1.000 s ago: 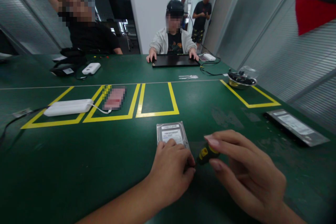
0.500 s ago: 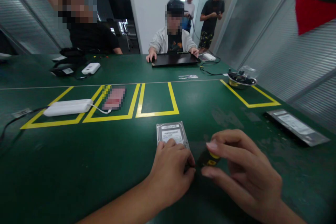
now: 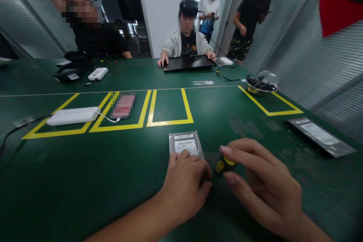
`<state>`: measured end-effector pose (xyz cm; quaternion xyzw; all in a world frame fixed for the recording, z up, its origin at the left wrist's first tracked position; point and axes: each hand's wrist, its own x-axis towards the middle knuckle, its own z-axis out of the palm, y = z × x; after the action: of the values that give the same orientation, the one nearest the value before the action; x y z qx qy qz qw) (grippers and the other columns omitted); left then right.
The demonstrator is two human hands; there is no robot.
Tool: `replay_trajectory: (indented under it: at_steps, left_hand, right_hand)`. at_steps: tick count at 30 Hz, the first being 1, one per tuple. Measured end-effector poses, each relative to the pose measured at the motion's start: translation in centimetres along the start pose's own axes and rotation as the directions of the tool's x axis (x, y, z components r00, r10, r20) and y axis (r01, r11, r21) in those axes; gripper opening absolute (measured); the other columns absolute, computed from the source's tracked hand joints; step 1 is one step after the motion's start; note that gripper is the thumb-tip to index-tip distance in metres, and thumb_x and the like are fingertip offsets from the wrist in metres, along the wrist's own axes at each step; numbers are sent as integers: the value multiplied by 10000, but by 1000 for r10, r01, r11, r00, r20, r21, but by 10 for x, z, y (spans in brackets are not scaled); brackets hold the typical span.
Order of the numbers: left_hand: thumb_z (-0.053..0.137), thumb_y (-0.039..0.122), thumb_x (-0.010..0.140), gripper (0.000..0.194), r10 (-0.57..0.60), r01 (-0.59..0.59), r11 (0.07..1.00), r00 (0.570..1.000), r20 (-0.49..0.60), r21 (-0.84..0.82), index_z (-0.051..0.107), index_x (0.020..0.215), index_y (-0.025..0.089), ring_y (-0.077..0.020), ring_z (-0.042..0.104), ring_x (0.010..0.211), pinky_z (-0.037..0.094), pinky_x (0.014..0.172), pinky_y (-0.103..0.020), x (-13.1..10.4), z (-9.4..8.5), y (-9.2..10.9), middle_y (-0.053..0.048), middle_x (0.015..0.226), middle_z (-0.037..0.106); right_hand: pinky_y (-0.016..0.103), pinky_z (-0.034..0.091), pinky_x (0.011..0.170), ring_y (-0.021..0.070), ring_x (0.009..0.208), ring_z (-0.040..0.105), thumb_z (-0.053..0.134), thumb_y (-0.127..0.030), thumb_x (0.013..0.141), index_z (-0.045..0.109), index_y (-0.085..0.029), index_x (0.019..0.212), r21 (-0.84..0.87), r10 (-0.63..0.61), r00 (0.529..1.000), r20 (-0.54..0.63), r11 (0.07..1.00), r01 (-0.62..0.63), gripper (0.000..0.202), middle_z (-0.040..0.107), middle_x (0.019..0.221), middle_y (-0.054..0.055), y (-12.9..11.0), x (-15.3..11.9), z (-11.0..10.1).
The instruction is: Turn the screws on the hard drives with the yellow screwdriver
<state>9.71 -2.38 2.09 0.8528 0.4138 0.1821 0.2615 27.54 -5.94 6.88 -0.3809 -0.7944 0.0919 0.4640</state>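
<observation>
A silver hard drive (image 3: 185, 141) with a white label lies on the green table. My left hand (image 3: 187, 183) rests over its near part, fingers curled and pressed on it. Just to the right, my right hand (image 3: 263, 185) has thumb and index finger round a short black and yellow screwdriver handle (image 3: 225, 163). The tool's shaft and tip cannot be made out. A second hard drive (image 3: 320, 136) lies at the right edge of the table.
Yellow tape frames (image 3: 170, 123) mark the table beyond the drive. A white power bank (image 3: 73, 116) is cabled to a phone (image 3: 124, 106). A metal bowl (image 3: 261, 89) holds dark parts. Across the table, a person holds a black panel (image 3: 190, 64).
The screwdriver handle has turned and shifted slightly left, and my right fingers have changed their hold. My left hand has hardly moved. Two standing people in the background have moved.
</observation>
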Motion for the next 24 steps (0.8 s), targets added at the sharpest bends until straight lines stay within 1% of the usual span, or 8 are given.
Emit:
replay_trajectory:
  at_steps: [2,4,8,10,14,17,21,24]
  left_hand:
    - [637,222,807,32,2,-2,1000,1000,1,-7,611,813,240,-248,498,913,282,762,-395,0,-1,0,21,846,654]
    - [644,229,805,39,7,-7,1000,1000,13,-10,615,829,241,-249,498,921,281,757,-391,0,-1,0,19,873,659]
    - [623,209,806,51,4,-4,1000,1000,17,-4,618,842,244,-255,501,947,283,764,-395,-1,-1,0,19,905,664]
    - [610,203,814,38,-2,2,1000,1000,9,-1,615,826,239,-256,503,949,289,781,-405,-1,0,1,13,898,667]
    - [630,220,801,17,-16,16,1000,1000,23,4,615,794,226,-264,503,953,297,807,-426,-1,0,2,-4,897,674]
    - [618,229,813,5,-13,12,1000,1000,24,13,622,810,231,-265,504,952,298,807,-431,0,0,2,-5,903,676]
    - [600,235,835,43,-7,6,1000,1000,17,24,631,861,253,-266,504,966,297,782,-419,-1,0,1,10,930,678]
    - [590,260,860,43,-5,5,1000,1000,1,22,623,837,244,-266,503,957,293,777,-418,-2,0,1,4,915,674]
  right_hand:
    - [289,547,798,180,1037,589,545,-48,846,539,-179,1335,29,-10,1000,22,1000,9,506,588,1146,92,0,0,0]
    - [298,548,817,188,1058,585,572,-68,846,535,-177,1335,53,-18,999,36,998,16,502,586,1164,95,1,-1,0]
    - [260,551,736,163,949,598,699,-123,813,575,-219,1292,6,3,1000,-13,1000,-3,503,573,1053,63,0,-1,1]
    - [259,555,724,157,917,612,649,-93,829,582,-215,1284,-5,13,1000,-27,1000,-13,476,584,1031,61,0,0,1]
    - [323,571,795,204,1033,629,524,-57,846,520,-204,1356,51,-9,1000,-30,999,10,530,624,1148,95,0,0,2]
    - [353,569,839,224,1081,618,557,-76,847,525,-210,1339,57,-24,999,-27,998,25,511,614,1193,101,1,0,3]
    - [288,568,757,183,984,615,663,-100,825,576,-229,1258,-15,-4,999,-48,1000,3,459,590,1086,74,1,-1,5]
    - [270,557,782,168,1013,603,585,-57,850,556,-194,1292,-15,-2,1000,-26,1000,2,464,590,1107,80,-1,-1,7]
